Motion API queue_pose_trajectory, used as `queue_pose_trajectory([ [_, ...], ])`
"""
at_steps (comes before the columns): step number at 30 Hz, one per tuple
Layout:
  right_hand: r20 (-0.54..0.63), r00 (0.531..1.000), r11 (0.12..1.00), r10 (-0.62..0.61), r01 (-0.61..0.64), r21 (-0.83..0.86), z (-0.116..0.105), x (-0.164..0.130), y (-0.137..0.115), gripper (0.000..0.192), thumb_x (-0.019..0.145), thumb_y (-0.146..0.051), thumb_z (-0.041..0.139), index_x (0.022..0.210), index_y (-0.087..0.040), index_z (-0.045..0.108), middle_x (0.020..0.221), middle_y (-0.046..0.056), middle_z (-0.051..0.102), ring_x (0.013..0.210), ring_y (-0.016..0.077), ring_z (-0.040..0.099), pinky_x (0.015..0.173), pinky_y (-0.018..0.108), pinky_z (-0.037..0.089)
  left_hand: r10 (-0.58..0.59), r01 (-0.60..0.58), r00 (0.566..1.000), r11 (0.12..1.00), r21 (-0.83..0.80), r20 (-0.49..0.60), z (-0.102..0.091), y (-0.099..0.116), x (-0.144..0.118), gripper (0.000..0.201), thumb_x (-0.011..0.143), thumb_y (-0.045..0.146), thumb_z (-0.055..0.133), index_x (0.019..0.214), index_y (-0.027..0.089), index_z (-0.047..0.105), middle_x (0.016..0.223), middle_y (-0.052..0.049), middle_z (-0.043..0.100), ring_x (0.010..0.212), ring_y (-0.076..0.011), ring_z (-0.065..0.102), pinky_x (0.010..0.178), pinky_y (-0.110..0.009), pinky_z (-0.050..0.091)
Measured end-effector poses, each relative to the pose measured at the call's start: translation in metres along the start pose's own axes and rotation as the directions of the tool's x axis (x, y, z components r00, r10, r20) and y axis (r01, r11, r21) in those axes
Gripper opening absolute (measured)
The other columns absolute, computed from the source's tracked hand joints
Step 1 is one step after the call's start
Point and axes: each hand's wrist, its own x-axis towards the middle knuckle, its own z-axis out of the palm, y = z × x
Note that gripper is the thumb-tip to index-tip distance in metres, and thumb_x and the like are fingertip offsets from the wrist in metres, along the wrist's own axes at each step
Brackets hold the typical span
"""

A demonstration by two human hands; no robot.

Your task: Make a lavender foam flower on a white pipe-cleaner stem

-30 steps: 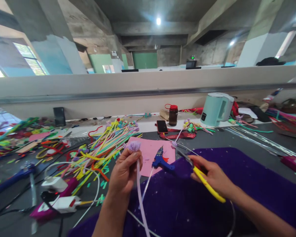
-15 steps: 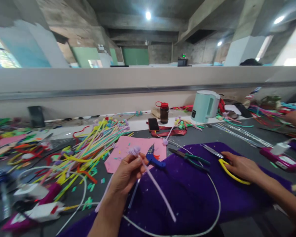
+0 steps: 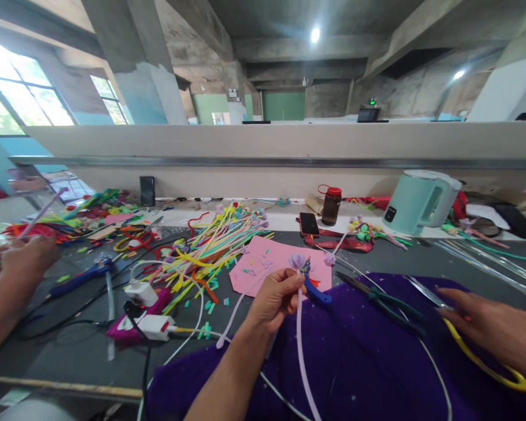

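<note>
My left hand (image 3: 275,299) pinches a lilac pipe cleaner (image 3: 301,345) upright over the purple cloth (image 3: 355,362), fluffy tip up; my right hand (image 3: 497,333) grips yellow-handled scissors (image 3: 482,359) low on the cloth, near the green pliers (image 3: 383,299)

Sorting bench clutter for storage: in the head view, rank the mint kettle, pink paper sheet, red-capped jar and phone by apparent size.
Largest to smallest:
1. pink paper sheet, though it lies nearer the camera
2. mint kettle
3. red-capped jar
4. phone, close to the jar; unsure
</note>
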Motion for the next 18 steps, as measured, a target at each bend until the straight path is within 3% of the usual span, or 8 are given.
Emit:
queue_pose_trajectory([
  [1,0.084,0.992,0.977,-0.098,0.080,0.199,-0.008,-0.002,-0.026,0.038,0.075,-0.052,0.047,0.099,-0.027,0.064,0.083,0.008,0.069,0.069,0.0267,0.064,0.059,0.037,0.045,-0.005,0.005,1.000,1.000,0.006,0.004,0.001,-0.001,0.000,0.026,0.061,0.028,0.072,0.060,0.013,0.050,0.052,0.001,0.060,0.029,-0.0019,0.042,0.028,-0.012,0.028],
  [3,0.238,0.920,0.810,-0.313,0.127,0.573,-0.019,-0.004,-0.084,0.033,0.078,-0.049,0.048,0.094,-0.025,0.064,0.087,0.006,0.067,0.070,0.0205,0.062,0.063,0.031,0.047,-0.005,0.005,1.000,1.000,0.024,-0.007,0.002,-0.003,0.002,0.026,0.062,0.029,0.071,0.061,0.013,0.051,0.054,0.000,0.061,0.030,-0.0022,0.043,0.029,-0.013,0.027],
  [5,0.315,0.856,0.603,-0.409,-0.005,0.797,-0.020,-0.004,-0.139,0.030,0.080,-0.044,0.048,0.091,-0.022,0.064,0.079,0.004,0.065,0.062,0.0160,0.059,0.053,0.025,0.044,0.014,-0.012,0.999,0.999,0.040,-0.052,0.002,-0.006,0.004,0.026,0.062,0.029,0.072,0.062,0.013,0.051,0.054,0.001,0.060,0.032,-0.0018,0.042,0.030,-0.013,0.026],
  [8,0.340,0.823,0.330,-0.455,-0.199,0.923,-0.006,0.002,-0.199,0.029,0.076,-0.039,0.055,0.098,-0.019,0.058,0.084,0.003,0.063,0.059,0.0124,0.056,0.042,0.019,0.037,0.053,-0.043,0.990,0.996,0.073,-0.130,0.001,-0.012,0.008,0.025,0.062,0.029,0.071,0.063,0.015,0.050,0.042,0.007,0.047,0.032,-0.0013,0.036,0.031,-0.013,0.021],
  [12,0.289,0.842,0.160,-0.456,-0.242,0.957,0.017,0.011,-0.230,0.022,0.073,-0.036,0.061,0.082,-0.017,0.056,0.066,-0.002,0.057,0.048,0.0072,0.048,0.038,0.016,0.031,0.097,-0.072,0.984,0.982,0.173,-0.146,-0.001,-0.019,0.011,0.026,0.064,0.030,0.070,0.058,0.014,0.049,0.040,0.007,0.043,0.032,-0.0014,0.032,0.033,-0.014,0.020],
  [15,0.322,0.832,0.091,-0.451,-0.317,0.944,0.021,0.014,-0.232,0.026,0.076,-0.040,0.058,0.070,-0.016,0.052,0.060,-0.003,0.057,0.043,0.0059,0.048,0.036,0.016,0.026,0.135,-0.102,0.980,0.971,0.216,-0.143,-0.001,-0.020,0.010,0.025,0.064,0.031,0.070,0.059,0.014,0.051,0.043,0.006,0.045,0.033,-0.0018,0.032,0.034,-0.016,0.020],
  [18,0.355,0.809,0.029,-0.469,-0.387,0.921,0.018,0.014,-0.229,0.030,0.077,-0.044,0.055,0.070,-0.015,0.053,0.059,-0.001,0.059,0.041,0.0054,0.049,0.036,0.016,0.023,0.090,-0.060,0.987,0.976,0.211,-0.135,0.000,-0.020,0.010,0.022,0.064,0.031,0.069,0.068,0.013,0.057,0.044,0.006,0.044,0.034,-0.0018,0.033,0.034,-0.015,0.020],
])
